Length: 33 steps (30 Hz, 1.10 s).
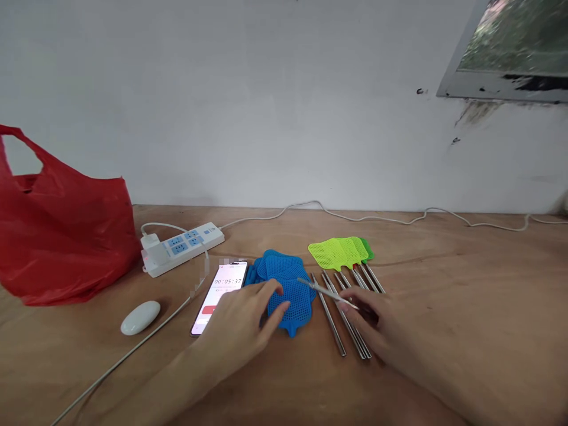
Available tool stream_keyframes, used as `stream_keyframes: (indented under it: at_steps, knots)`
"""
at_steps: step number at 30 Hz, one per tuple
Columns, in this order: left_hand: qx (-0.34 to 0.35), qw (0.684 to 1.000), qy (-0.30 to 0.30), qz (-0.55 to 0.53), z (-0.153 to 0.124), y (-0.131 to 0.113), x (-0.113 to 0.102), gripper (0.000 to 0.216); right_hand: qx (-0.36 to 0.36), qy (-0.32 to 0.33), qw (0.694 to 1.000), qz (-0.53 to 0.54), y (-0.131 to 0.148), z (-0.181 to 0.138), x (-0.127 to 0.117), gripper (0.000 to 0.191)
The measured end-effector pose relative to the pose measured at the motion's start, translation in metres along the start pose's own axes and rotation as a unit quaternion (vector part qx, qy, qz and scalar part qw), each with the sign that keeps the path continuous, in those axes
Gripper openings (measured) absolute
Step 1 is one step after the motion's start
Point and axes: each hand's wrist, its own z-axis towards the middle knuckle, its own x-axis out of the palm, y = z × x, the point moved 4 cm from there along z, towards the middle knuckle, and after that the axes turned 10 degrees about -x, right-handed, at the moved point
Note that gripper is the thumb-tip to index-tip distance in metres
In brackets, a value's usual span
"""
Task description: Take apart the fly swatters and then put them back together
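Observation:
Blue mesh fly swatter heads (pixel 290 302) lie in a loose pile at the middle of the table. Over the pile's left part is my left hand (pixel 251 313), thumb and index finger spread apart; I cannot tell whether it touches the top head. My right hand (pixel 370 316) grips a thin metal rod (pixel 328 291), which tilts up to the left toward the blue heads. Several loose metal rods (pixel 331 322) lie below that hand, side by side. Behind them are overlapping yellow-green fly swatter heads (pixel 332 253) and a darker green one (pixel 367 248), with metal handles attached.
A phone (pixel 228 275) running a timer lies left of the blue heads. Farther left are a white power strip (pixel 190 244) with a plug, a white computer mouse (pixel 140 318) and a red plastic bag (pixel 66 236). White cable (pixel 319 204) runs along the wall.

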Motion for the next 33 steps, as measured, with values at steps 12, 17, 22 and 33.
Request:
stream_keyframes:
  at_steps: [12,17,22,33]
  knots:
    - [0.187,0.980,0.031,-0.060,-0.001,-0.003,0.026,0.059,0.183,-0.050,0.916,0.354,-0.032,0.015,0.030,0.045]
    - [0.172,0.982,0.052,-0.053,-0.002,0.002,0.031,0.066,0.226,-0.050,0.872,0.432,-0.027,0.013,0.035,0.043]
    - [0.184,0.981,0.032,-0.048,-0.004,0.004,0.030,0.061,0.238,-0.048,0.848,0.471,-0.026,0.014,0.036,0.041]
    - [0.088,0.995,-0.040,0.028,0.008,0.031,0.046,0.065,0.145,-0.087,0.934,0.313,-0.022,0.015,0.024,0.048]
